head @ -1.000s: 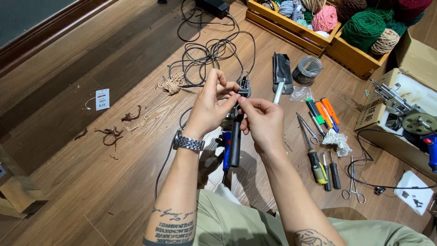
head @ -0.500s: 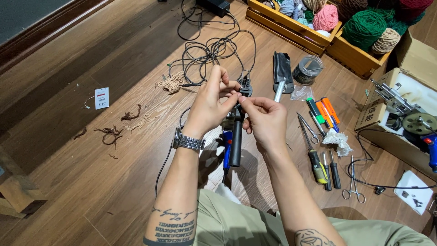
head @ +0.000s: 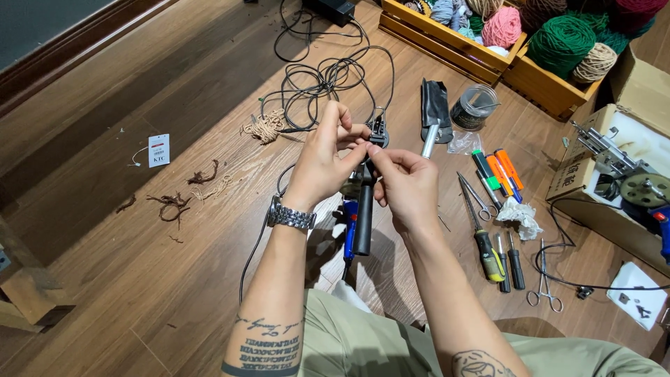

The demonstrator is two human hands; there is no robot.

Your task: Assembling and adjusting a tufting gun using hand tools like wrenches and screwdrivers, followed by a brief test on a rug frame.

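We log the scene from largest to smallest. A wooden floor (head: 139, 91) fills the view. At the far right stand wooden crates (head: 447, 42) holding yarn balls in green (head: 562, 42), pink (head: 501, 26) and tan. Right of them, an open cardboard box (head: 579, 174) carries a metal machine with a round wheel (head: 642, 187). A tangle of black cable (head: 328, 70) lies far centre, running down toward our hands.

Our left hand (head: 322, 160), with a metal wristwatch (head: 289, 216) on the wrist, and our right hand (head: 408, 185) meet at centre, above the floor. Both pinch, fingertip to fingertip, at something very small near the top of a black-handled tool (head: 364, 216) that hangs upright between them; we cannot tell what the fine item is. The left hand's fingers also close around the tool's upper part, next to a black plug (head: 378, 132).

To the right on the floor: a black pouch (head: 435, 105) with a silver tool, a wire spool (head: 474, 106), coloured markers (head: 497, 171), scissors (head: 476, 199), screwdrivers (head: 490, 255), forceps (head: 544, 286) and crumpled paper (head: 520, 215). To the left: a white tag (head: 158, 149), brown cord scraps (head: 171, 204) and a small twine bundle (head: 264, 128).
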